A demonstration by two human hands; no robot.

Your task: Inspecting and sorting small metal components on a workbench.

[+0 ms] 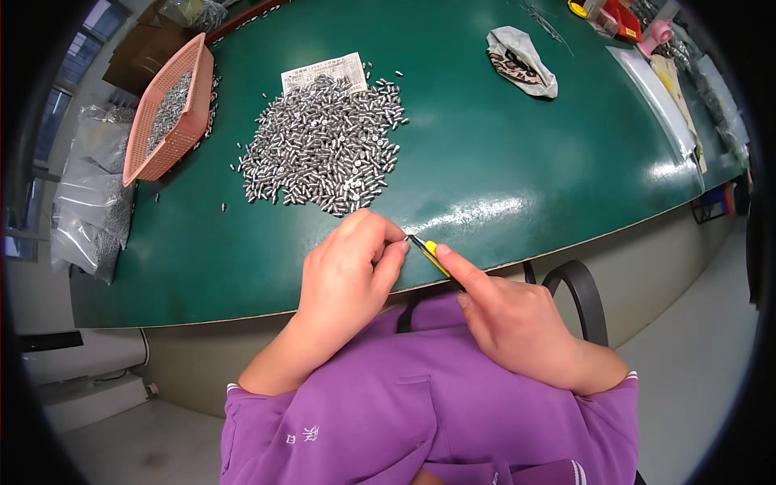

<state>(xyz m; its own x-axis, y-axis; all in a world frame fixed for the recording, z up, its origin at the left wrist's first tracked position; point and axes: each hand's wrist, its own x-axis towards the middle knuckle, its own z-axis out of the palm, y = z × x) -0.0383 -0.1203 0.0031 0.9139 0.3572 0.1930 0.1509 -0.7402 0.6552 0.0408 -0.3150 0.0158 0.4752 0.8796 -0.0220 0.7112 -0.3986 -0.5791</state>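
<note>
My left hand [353, 263] is closed at the near edge of the green table, thumb and forefinger pinched together. A tiny metal part [406, 238] shows at those fingertips, mostly covered by them. In my right hand [513, 319] is a yellow and black utility knife [432, 255], gripped with the forefinger laid along its top. Its tip meets the small part at my left fingertips. Just beyond my left hand lies a wide heap of small silvery metal pins [323, 145], with a printed paper slip [311, 73] partly under its far side.
At the left, a pink plastic basket [202, 89] holds more metal pieces, beside filled clear plastic bags [93, 190]. A grey cloth [517, 61] lies at the far right of the green table [517, 153]. Plastic sheets [655, 97] line the right end; a black chair armrest [586, 299] stands nearby.
</note>
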